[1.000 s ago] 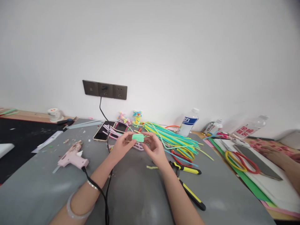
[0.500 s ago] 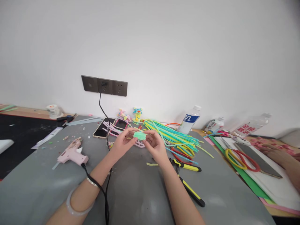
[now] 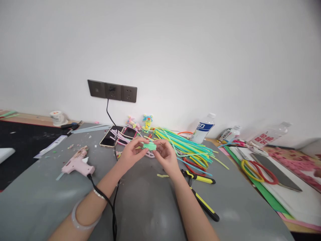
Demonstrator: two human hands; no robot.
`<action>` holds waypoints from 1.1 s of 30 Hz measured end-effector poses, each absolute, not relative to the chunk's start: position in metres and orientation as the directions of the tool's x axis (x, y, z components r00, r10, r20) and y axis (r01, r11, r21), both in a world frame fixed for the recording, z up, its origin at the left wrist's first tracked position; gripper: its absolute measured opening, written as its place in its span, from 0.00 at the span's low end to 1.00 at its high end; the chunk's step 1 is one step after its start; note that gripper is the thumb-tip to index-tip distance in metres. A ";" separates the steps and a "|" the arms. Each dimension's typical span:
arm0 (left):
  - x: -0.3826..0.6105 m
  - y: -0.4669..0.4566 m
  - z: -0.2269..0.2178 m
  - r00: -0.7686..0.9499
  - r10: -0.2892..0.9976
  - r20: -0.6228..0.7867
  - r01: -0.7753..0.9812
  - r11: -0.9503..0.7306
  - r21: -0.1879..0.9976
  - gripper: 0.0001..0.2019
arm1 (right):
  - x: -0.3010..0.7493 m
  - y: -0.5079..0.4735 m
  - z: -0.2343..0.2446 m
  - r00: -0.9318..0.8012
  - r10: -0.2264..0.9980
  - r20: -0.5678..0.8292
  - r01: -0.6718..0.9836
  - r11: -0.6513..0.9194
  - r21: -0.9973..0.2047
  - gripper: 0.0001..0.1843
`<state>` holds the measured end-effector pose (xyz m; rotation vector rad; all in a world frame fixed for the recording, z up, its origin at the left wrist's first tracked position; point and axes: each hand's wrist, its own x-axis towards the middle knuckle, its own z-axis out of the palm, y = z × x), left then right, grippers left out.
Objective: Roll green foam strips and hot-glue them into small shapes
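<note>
A small mint-green pipe-cleaner piece [image 3: 149, 146] is held up over the grey mat, pinched between my two hands. My left hand [image 3: 132, 152] grips its left end between thumb and fingers. At its right end, my right hand [image 3: 166, 155] closes thumb and fingertips on it. The fingers partly cover the piece. Behind and right of my hands lies a bundle of green, yellow and blue pipe cleaners [image 3: 185, 144]. Pliers with yellow-black handles [image 3: 203, 180] lie beside my right wrist.
A pink glue gun [image 3: 78, 163] lies left, its black cord passing my left forearm. Phones [image 3: 110, 138] and two small pipe-cleaner figures [image 3: 147, 124] sit near the wall. A bottle [image 3: 203, 129] stands back right. Scissors [image 3: 259, 171] lie on papers; part of another person's hand [image 3: 318, 173] shows far right.
The green piece has turned slightly between my fingers and now shows a narrower, uneven side. The other person's hand at the right has mostly drawn out of view.
</note>
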<state>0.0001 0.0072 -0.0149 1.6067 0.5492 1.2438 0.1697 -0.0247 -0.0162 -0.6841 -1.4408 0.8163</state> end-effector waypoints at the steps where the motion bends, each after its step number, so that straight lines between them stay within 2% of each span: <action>1: 0.000 0.007 -0.015 0.366 0.810 0.459 -0.211 -0.408 0.888 0.08 | 0.170 -0.025 -0.016 -0.041 0.819 0.573 -0.071 0.569 -0.819 0.10; 23: 0.000 0.005 -0.012 0.355 0.821 0.447 -0.191 -0.405 0.894 0.07 | 0.165 -0.027 -0.015 0.004 0.835 0.550 -0.041 0.550 -0.834 0.10; 33: 0.001 0.003 -0.008 0.352 0.820 0.451 -0.196 -0.407 0.892 0.08 | 0.164 -0.025 -0.017 0.019 0.835 0.550 -0.086 0.549 -0.831 0.09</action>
